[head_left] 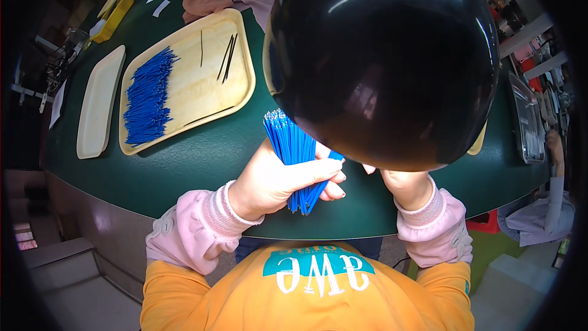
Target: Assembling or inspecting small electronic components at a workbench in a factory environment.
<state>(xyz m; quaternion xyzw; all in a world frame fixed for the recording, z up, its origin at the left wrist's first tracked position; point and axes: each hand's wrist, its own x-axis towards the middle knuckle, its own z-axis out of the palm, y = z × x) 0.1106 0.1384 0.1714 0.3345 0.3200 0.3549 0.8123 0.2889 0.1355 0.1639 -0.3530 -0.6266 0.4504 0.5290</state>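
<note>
left hand: gripping blue wire bundle, left of black dome | axis: roughly near-to-far | right hand: partly dome-hidden, cannot tell grip

The thin blue plastic wires look smooth; the big round black dome is very shiny.

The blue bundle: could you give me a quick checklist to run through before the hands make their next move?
1. Blue bundle gripped by the left hand: ok.
2. Right hand in full view: not ok, the black dome hides part of it.
3. Right hand free of any object: cannot tell.
4. Loose blue strands lying on the large tray: ok.
5. Dark strands at that tray's right side apart from the blue ones: ok.
</note>
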